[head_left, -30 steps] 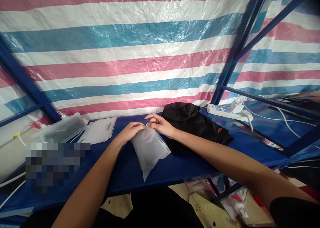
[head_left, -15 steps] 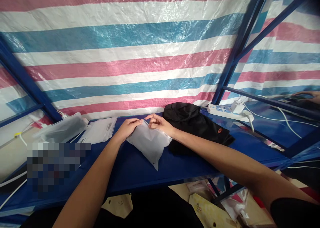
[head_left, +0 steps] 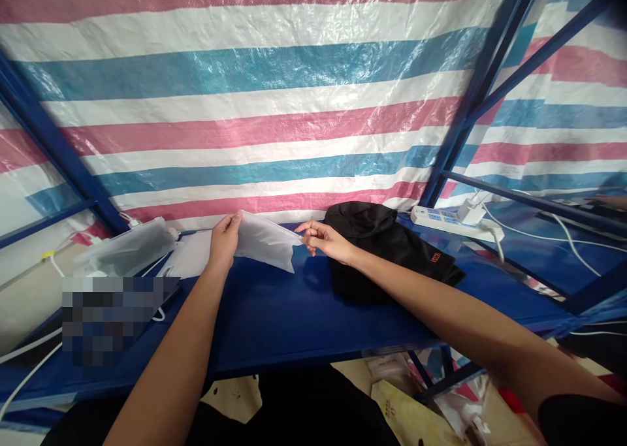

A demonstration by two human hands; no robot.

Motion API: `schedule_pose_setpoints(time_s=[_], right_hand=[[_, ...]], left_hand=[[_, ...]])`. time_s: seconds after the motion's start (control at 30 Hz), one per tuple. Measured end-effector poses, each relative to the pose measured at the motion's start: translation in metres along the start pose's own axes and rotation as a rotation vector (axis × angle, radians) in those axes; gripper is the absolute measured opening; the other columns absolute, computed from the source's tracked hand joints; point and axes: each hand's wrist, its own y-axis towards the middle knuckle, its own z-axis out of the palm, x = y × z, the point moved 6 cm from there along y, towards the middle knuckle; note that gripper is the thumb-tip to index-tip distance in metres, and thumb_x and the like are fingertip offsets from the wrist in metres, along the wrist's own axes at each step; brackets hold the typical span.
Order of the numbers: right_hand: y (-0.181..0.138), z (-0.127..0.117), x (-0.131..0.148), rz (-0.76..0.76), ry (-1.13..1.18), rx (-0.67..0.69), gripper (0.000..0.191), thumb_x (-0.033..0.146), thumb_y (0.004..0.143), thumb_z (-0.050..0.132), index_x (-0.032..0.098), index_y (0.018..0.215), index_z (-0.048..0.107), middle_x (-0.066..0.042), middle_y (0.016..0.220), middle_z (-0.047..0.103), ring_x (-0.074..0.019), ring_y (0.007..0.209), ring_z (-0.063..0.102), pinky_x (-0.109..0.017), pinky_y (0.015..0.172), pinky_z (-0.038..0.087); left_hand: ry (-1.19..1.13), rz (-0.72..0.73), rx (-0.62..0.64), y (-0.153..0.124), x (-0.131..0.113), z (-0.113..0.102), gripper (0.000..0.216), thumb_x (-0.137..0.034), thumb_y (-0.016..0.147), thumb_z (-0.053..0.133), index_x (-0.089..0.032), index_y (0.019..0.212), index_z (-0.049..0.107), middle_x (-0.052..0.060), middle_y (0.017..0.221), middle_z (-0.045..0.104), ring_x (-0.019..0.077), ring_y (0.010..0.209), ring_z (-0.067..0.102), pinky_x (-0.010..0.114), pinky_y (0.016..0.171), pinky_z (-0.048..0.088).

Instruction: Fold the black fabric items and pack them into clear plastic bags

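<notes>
A frosted white plastic bag (head_left: 267, 242) hangs in the air above the blue shelf (head_left: 274, 315), stretched between both hands. My left hand (head_left: 224, 240) grips its left edge with fingers closed round it. My right hand (head_left: 324, 238) pinches the bag's right corner. A folded black garment (head_left: 386, 247) with a small orange mark lies on the shelf just right of my right hand.
More frosted bags (head_left: 125, 250) and flat white packets (head_left: 189, 260) lie at the shelf's left. A white power strip (head_left: 448, 219) with plugs and cables sits at the back right. A striped tarp (head_left: 274, 100) hangs behind. Yellow packages (head_left: 406, 413) lie below the shelf.
The bag has been lifted off the shelf and swung up and to the left. My left hand moved left and up with it; my right hand stayed near the garment.
</notes>
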Motion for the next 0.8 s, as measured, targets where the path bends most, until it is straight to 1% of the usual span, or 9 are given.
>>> schedule_pose_setpoints(time_s=[0.13, 0.27, 0.37, 0.43, 0.5, 0.57, 0.67, 0.73, 0.8], right_hand=[[-0.002, 0.004, -0.003, 0.024, 0.000, -0.026, 0.047, 0.055, 0.084, 0.089, 0.018, 0.108, 0.075, -0.001, 0.083, 0.069, -0.0153, 0.071, 0.066, -0.028, 0.061, 0.059], [-0.003, 0.000, -0.004, 0.010, -0.036, -0.085, 0.048, 0.060, 0.082, 0.091, 0.018, 0.102, 0.081, -0.002, 0.081, 0.072, -0.0146, 0.065, 0.067, -0.029, 0.064, 0.059], [-0.002, -0.008, -0.007, -0.001, 0.015, -0.181, 0.047, 0.062, 0.080, 0.091, 0.019, 0.099, 0.082, -0.002, 0.086, 0.073, -0.0145, 0.064, 0.067, -0.031, 0.066, 0.060], [-0.002, -0.012, -0.010, -0.008, 0.029, -0.223, 0.046, 0.063, 0.079, 0.092, 0.020, 0.092, 0.081, -0.002, 0.083, 0.071, -0.0146, 0.063, 0.064, -0.031, 0.066, 0.059], [-0.002, -0.014, -0.011, -0.024, -0.010, -0.251, 0.047, 0.065, 0.080, 0.090, 0.020, 0.084, 0.079, 0.000, 0.075, 0.066, -0.0145, 0.060, 0.061, -0.031, 0.063, 0.057], [-0.002, -0.016, -0.011, -0.055, -0.068, -0.282, 0.048, 0.068, 0.084, 0.085, 0.021, 0.079, 0.076, 0.000, 0.071, 0.061, -0.0148, 0.059, 0.059, -0.032, 0.062, 0.055], [-0.003, -0.015, -0.006, -0.112, -0.134, -0.324, 0.051, 0.072, 0.089, 0.079, 0.022, 0.079, 0.077, -0.004, 0.083, 0.065, -0.0168, 0.065, 0.060, -0.033, 0.061, 0.056], [-0.004, -0.013, 0.000, -0.148, -0.171, -0.354, 0.053, 0.074, 0.089, 0.077, 0.023, 0.077, 0.076, -0.006, 0.094, 0.067, -0.0192, 0.073, 0.061, -0.032, 0.059, 0.055], [-0.004, -0.011, 0.006, -0.179, -0.199, -0.373, 0.054, 0.074, 0.090, 0.076, 0.023, 0.072, 0.074, -0.007, 0.099, 0.069, -0.0215, 0.081, 0.063, -0.032, 0.061, 0.054]], left_hand=[[-0.152, 0.006, 0.002, -0.005, -0.004, 0.008, 0.046, -0.066, 0.087, 0.080, -0.021, 0.088, 0.073, 0.000, 0.086, 0.069, 0.0182, 0.085, 0.061, 0.027, 0.081, 0.050], [-0.215, -0.086, 0.057, -0.012, -0.004, 0.016, 0.051, -0.068, 0.082, 0.084, -0.020, 0.099, 0.077, 0.002, 0.091, 0.074, 0.0188, 0.086, 0.066, 0.028, 0.078, 0.053], [-0.267, -0.159, 0.195, -0.019, -0.006, 0.026, 0.057, -0.070, 0.083, 0.084, -0.021, 0.112, 0.079, 0.005, 0.101, 0.078, 0.0213, 0.091, 0.072, 0.030, 0.079, 0.056], [-0.236, -0.166, 0.327, -0.025, -0.008, 0.033, 0.057, -0.066, 0.083, 0.087, -0.021, 0.117, 0.081, 0.009, 0.114, 0.081, 0.0257, 0.106, 0.075, 0.034, 0.090, 0.058], [-0.169, -0.180, 0.406, -0.030, -0.007, 0.038, 0.055, -0.060, 0.078, 0.094, -0.021, 0.116, 0.083, 0.011, 0.122, 0.082, 0.0305, 0.119, 0.074, 0.038, 0.101, 0.057], [-0.146, -0.224, 0.428, -0.033, -0.003, 0.038, 0.055, -0.056, 0.073, 0.099, -0.021, 0.113, 0.085, 0.013, 0.123, 0.083, 0.0347, 0.123, 0.074, 0.043, 0.105, 0.057], [-0.191, -0.282, 0.473, -0.036, 0.001, 0.040, 0.058, -0.057, 0.072, 0.099, -0.021, 0.116, 0.086, 0.014, 0.125, 0.083, 0.0386, 0.126, 0.074, 0.049, 0.107, 0.058], [-0.189, -0.260, 0.487, -0.037, 0.001, 0.040, 0.055, -0.057, 0.075, 0.098, -0.022, 0.116, 0.087, 0.013, 0.127, 0.082, 0.0392, 0.129, 0.073, 0.050, 0.110, 0.056], [-0.158, -0.194, 0.443, -0.035, -0.002, 0.036, 0.050, -0.059, 0.079, 0.095, -0.021, 0.111, 0.088, 0.011, 0.125, 0.083, 0.0392, 0.129, 0.073, 0.050, 0.112, 0.055]])
